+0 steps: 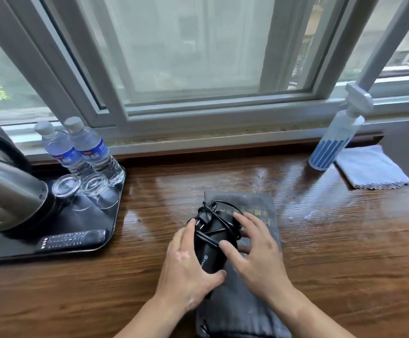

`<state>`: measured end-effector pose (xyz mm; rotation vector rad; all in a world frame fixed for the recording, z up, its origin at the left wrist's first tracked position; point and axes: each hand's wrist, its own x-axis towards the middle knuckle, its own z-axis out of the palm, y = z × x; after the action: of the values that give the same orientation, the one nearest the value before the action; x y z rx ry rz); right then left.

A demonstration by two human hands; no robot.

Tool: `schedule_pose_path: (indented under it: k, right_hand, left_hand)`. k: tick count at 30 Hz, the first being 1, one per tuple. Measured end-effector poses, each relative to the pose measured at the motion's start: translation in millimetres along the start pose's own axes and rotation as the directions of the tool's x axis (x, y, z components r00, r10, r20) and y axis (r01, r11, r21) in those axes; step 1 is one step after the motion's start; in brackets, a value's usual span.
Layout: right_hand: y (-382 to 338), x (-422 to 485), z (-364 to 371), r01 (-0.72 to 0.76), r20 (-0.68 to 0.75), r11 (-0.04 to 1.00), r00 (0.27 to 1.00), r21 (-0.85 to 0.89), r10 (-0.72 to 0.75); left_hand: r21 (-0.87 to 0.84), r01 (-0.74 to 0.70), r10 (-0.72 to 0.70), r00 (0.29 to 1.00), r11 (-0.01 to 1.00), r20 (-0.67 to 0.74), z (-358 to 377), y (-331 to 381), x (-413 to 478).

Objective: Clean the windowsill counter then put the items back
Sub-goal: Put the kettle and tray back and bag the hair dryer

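A black hair dryer (213, 245) with its cord and plug wound round it lies on a dark grey cloth bag (252, 303) in the middle of the wooden counter (150, 276). My left hand (189, 267) grips the dryer's left side, thumb under its near end. My right hand (254, 252) lies over its right side with fingers spread, thumb on the cord. A spray bottle (335, 140) with blue stripes stands at the back right, next to a folded blue-grey cloth (371, 168).
A black tray (96, 242) at the left carries a steel kettle (8, 193), two water bottles (81, 150), two upturned glasses (81, 187) and a remote control (73, 240). The window frame (198, 111) runs along the back. The counter's right part shines wet.
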<state>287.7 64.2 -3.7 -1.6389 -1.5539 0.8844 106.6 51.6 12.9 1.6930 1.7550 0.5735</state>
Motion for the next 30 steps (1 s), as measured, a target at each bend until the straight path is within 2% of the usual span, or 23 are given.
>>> schedule_pose_path:
  k: [5, 12, 18, 21, 23, 25, 27, 28, 30]
  right_hand:
    - [-35.8, 7.3, 62.4, 0.061, 0.169, 0.996, 0.983, 0.07, -0.072]
    - [-56.8, 6.7, 127.9, 0.091, 0.242, 0.995, 0.966, 0.027, -0.095]
    - [-61.0, 4.8, 136.5, 0.117, 0.259, 0.993, 0.96, -0.03, -0.105]
    - [-56.0, 11.5, 121.1, 0.122, 0.306, 0.992, 0.945, -0.019, -0.11]
    - [-47.0, 26.8, 100.1, 0.139, 0.273, 0.988, 0.955, -0.067, -0.116]
    - [-34.3, 49.3, 73.7, 0.173, 0.228, 0.971, 0.964, -0.162, -0.134]
    - [-23.4, 72.4, 44.9, 0.209, 0.235, 0.93, 0.962, -0.302, -0.14]
    - [-18.4, 82.2, 31.7, 0.223, 0.259, 0.904, 0.957, -0.364, -0.132]
    - [-7.8, 95.1, 12.6, 0.237, 0.334, 0.856, 0.939, -0.459, -0.081]
  left_hand:
    - [0.032, 0.127, -0.124, 0.989, 0.991, -0.078, -45.1, -49.3, -13.8]
    - [0.035, 0.215, -0.21, 0.97, 0.976, -0.124, -74.6, -102.0, -25.3]
    - [0.022, 0.207, -0.203, 0.973, 0.978, -0.111, -77.6, -117.4, -23.1]
    - [0.037, 0.197, -0.192, 0.975, 0.98, -0.108, -81.3, -114.1, -24.2]
    - [0.074, 0.193, -0.181, 0.973, 0.978, -0.142, -86.1, -106.0, -27.7]
    - [0.118, 0.149, -0.121, 0.969, 0.982, -0.216, -88.6, -92.9, -32.1]
    - [0.175, -0.029, 0.082, 0.949, 0.984, -0.304, -84.2, -76.8, -34.4]
    - [0.184, -0.139, 0.192, 0.931, 0.973, -0.311, -76.2, -69.6, -34.1]
    - [0.122, -0.299, 0.32, 0.917, 0.947, -0.238, -52.9, -52.3, -32.9]
